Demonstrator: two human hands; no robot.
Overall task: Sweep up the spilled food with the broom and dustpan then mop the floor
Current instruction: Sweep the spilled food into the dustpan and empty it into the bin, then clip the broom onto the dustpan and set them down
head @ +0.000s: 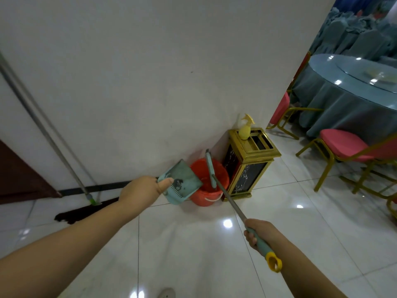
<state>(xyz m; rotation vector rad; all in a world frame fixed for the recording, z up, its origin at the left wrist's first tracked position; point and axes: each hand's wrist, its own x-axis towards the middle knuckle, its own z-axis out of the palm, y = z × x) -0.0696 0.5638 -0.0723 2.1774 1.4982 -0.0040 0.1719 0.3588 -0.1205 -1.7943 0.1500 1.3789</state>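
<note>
So the left hand [141, 189] has its grip clamped on the teal dustpan [181, 182], thumb pressed on the pan's near edge by the comb teeth, and the pan is held up off the floor, tilted over the rim of the red bucket [211, 183]. The right hand [257, 232] has its grip wrapped tight around the teal sleeve at the end of a metal pole, just above the yellow hanging loop. That pole is the broom [228, 200], and it runs up and away to a narrow teal head that sits in or right over the bucket mouth, can't really tell if it's touching anything inside. The bucket stands on the glossy white tile floor [193, 254] against the white wall [150, 72], right next to a black and gold bin [247, 171] in the corner. A yellow spray bottle [246, 129] stands upright on top of that bin. Over on the left, the mop [71, 168] leans against the wall, its dark flat head lying on the floor, well apart from the bucket. Off to the right there's a round tabletop [335, 82] with a blue-grey cloth and a glass turntable, plus pink chairs [341, 145] with gold frames around it.
</note>
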